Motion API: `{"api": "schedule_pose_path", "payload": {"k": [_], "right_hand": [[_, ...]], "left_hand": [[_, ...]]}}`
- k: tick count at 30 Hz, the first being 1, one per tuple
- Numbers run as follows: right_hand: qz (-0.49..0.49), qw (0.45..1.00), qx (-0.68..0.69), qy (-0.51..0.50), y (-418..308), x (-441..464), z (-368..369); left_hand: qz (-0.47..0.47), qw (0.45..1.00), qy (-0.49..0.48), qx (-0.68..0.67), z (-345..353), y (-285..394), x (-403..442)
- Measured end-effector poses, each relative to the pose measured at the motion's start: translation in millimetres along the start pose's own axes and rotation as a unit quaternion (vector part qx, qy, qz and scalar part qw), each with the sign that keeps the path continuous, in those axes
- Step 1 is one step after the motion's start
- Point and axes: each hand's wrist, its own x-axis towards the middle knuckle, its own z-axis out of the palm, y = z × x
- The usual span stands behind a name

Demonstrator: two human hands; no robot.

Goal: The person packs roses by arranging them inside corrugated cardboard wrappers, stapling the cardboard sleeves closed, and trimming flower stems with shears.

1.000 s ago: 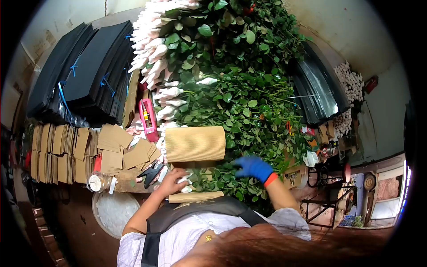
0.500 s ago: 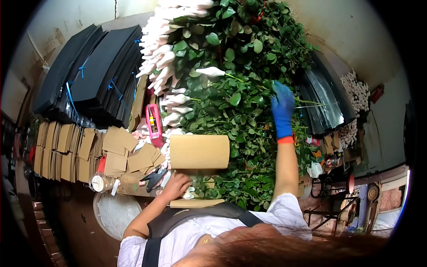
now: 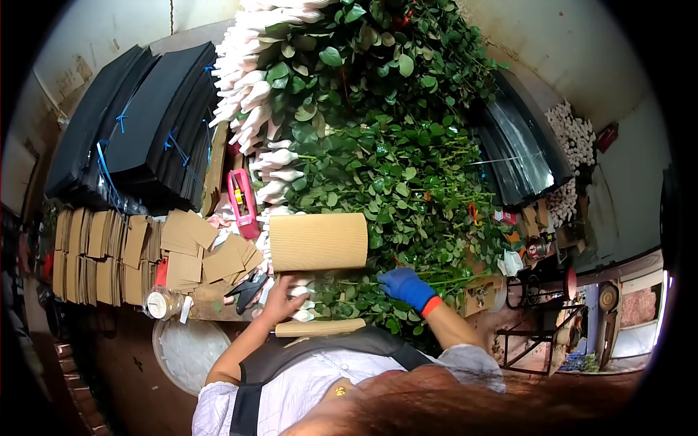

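My right hand, in a blue glove with an orange cuff, is closed around a green rose stem that runs out to the right over the leaves. My bare left hand lies by the white netted rose buds at the near edge, thumb and fingers apart. Just beyond it, a sheet of corrugated cardboard rests across the roses. A second cardboard piece lies close to my body. Leafy rose stems are spread across the table, with netted buds on their left side.
Left of the roses are a pink tape dispenser, black-handled scissors, loose cardboard pieces and a jar. Black sheets are stacked at back left, more black sheets at right. A white tub stands below.
My right hand has come down from the far right towards me, bringing the rose stem over the near leaves. The fingers of my left hand have spread further apart beside the buds.
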Motion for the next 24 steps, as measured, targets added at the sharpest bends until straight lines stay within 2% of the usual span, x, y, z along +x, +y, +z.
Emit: {"api": "schedule_pose_path", "payload": {"k": [1, 3, 5, 6, 7, 8, 9, 11, 14, 15, 17, 18, 21, 23, 24], "right_hand": [[-0.015, 1.000, 0.005, -0.010, 0.8, -0.3, -14.6], [-0.044, 0.998, 0.012, -0.031, 3.2, -5.5, -83.0], [0.069, 0.997, 0.036, -0.001, 18.8, 21.8, -160.0], [0.152, 0.983, 0.079, 0.059, 16.8, 34.8, -211.0], [0.112, 0.944, 0.127, 0.284, 53.0, 65.2, -210.2], [0.038, 0.883, 0.076, 0.462, 67.2, 91.4, -236.0], [0.011, 0.844, -0.022, 0.536, 81.7, 113.4, -252.7], [0.055, 0.817, -0.147, 0.555, 111.0, 163.1, -262.2], [0.210, 0.903, -0.205, 0.314, 132.7, 205.5, -262.8], [0.163, 0.870, -0.195, 0.421, 129.2, 204.7, -264.3], [0.062, 0.768, -0.172, 0.613, 104.0, 178.1, -283.0], [-0.006, 0.736, -0.202, 0.646, 89.3, 160.6, -295.7], [-0.008, 0.801, -0.208, 0.561, 135.5, 156.1, -284.4], [0.112, 0.806, -0.197, 0.548, 158.3, 115.9, -306.5], [0.096, 0.775, -0.203, 0.591, 163.2, 94.9, -314.1]], "left_hand": [[-0.043, 0.998, -0.039, -0.027, -6.4, 11.6, 1.7], [0.032, 0.998, -0.046, 0.012, -8.0, 13.9, 4.8], [0.009, 0.998, -0.061, 0.013, -8.7, 19.7, 4.8], [0.013, 0.998, -0.060, 0.020, -8.4, 19.6, 5.1], [0.018, 0.998, -0.059, 0.026, -6.9, 20.0, 4.4], [0.026, 0.998, -0.045, 0.022, -5.1, 18.8, 4.7], [0.014, 0.998, -0.061, 0.026, -5.5, 16.9, 4.9], [0.003, 0.998, -0.061, 0.033, -6.5, 20.6, 5.0], [-0.022, 0.997, -0.072, 0.028, -5.4, 17.6, 3.7], [-0.042, 0.996, -0.075, 0.015, -5.4, 18.4, 3.0], [-0.024, 0.997, -0.072, 0.032, -4.8, 10.9, 2.8], [-0.027, 0.997, -0.072, 0.028, -4.1, 8.8, 3.2], [-0.063, 0.995, -0.080, 0.009, -2.7, 6.1, 1.6], [-0.033, 0.997, -0.071, 0.019, -2.2, 2.6, 1.4], [-0.054, 0.995, -0.077, 0.022, -2.8, 5.2, 1.8]]}}
